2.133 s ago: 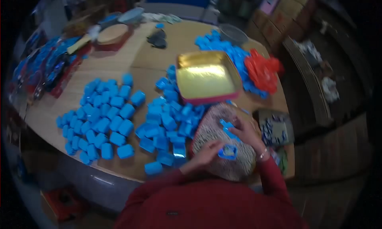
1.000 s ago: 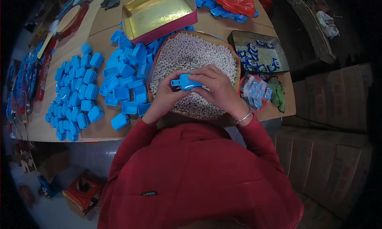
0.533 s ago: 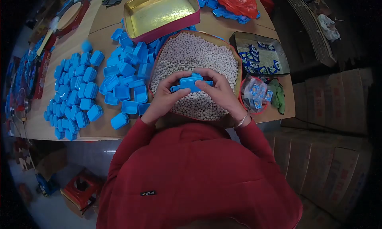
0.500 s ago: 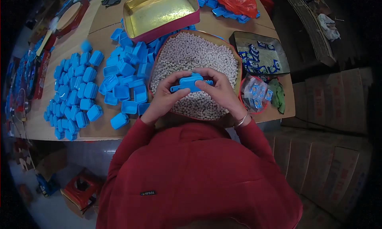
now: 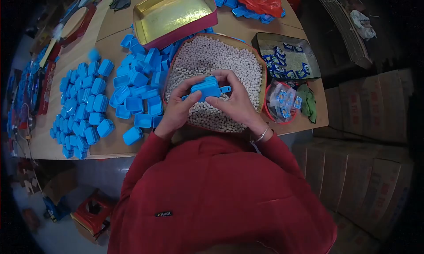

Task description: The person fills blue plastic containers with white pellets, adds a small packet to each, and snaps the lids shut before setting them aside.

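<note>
A small blue plastic box (image 5: 205,89) with flap-like side clips is held between my two hands above a wide tray of small white balls (image 5: 212,55). My left hand (image 5: 179,109) is closed around the box's left end, thumb on its front face. My right hand (image 5: 240,105) has its fingers curled at the right end, beside the clip that sticks out there, its thumb at the lower edge. The lid looks closed on the box, but my fingers hide part of the seam. Left of the tray lie several open blue box halves (image 5: 133,105).
Closed blue boxes (image 5: 98,102) stand grouped at the table's left. Behind is a gold-lined tin (image 5: 212,21). To the right are a dark tray (image 5: 314,73) with blue packets, a red basket (image 5: 267,111) holding a clear bag, and a green cloth (image 5: 307,103). Cartons (image 5: 366,179) stack at right.
The blue box has shifted slightly left and tilted in my hands. My right fingers have slid outward, leaving the right clip in plain sight.
</note>
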`<state>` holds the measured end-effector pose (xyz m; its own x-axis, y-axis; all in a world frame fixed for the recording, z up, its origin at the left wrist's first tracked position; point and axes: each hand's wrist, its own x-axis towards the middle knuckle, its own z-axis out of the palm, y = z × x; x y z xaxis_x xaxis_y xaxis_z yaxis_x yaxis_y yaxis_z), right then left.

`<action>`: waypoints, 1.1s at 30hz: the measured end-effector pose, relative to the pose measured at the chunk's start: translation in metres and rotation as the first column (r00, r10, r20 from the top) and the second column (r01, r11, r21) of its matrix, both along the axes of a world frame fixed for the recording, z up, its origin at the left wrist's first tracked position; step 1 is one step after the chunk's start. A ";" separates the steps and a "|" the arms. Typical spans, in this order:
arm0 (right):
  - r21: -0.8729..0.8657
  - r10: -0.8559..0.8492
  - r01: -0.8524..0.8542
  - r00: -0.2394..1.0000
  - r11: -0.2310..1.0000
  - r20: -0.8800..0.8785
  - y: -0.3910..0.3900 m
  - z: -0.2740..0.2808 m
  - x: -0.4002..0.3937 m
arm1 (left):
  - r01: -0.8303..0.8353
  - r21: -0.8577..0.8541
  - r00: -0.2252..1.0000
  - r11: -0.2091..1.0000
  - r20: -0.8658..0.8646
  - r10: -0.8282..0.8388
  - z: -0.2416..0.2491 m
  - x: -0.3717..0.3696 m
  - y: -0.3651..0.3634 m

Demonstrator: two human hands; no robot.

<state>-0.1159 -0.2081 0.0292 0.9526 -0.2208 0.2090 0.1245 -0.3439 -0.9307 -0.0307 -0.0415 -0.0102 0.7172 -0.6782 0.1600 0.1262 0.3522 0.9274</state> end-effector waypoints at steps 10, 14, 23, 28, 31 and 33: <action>-0.083 -0.036 0.054 0.978 0.995 0.204 0.022 0.016 -0.004 | -0.205 0.238 0.822 0.949 0.569 0.035 0.051 -0.007 -0.008; -0.163 -0.038 0.088 0.956 0.983 0.290 0.025 0.015 -0.006 | -0.281 0.177 0.853 0.943 0.496 0.162 0.047 -0.017 -0.015; 0.142 -0.070 0.050 0.987 0.989 0.142 0.021 0.005 -0.006 | -0.201 0.188 0.954 0.961 0.261 0.148 0.054 -0.011 -0.007; 0.577 0.104 -0.107 0.994 0.810 0.040 0.019 -0.002 -0.010 | -0.187 -0.223 0.871 0.957 -0.488 0.057 0.014 -0.035 0.007; -0.027 0.036 -0.033 0.992 0.999 0.120 0.020 0.007 0.000 | -0.253 0.222 0.968 0.942 0.058 0.246 0.034 -0.013 0.019; -0.444 0.093 0.041 0.957 0.895 0.274 0.028 0.031 0.001 | -0.464 0.316 0.700 0.828 0.703 0.124 0.042 0.000 0.029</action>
<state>-0.1148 -0.1802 0.0601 0.8431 -0.0183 0.5374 0.3716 -0.7024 -0.6071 -0.0303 -0.0121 0.0313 0.7296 -0.5603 0.3922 -0.5788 -0.2003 0.7905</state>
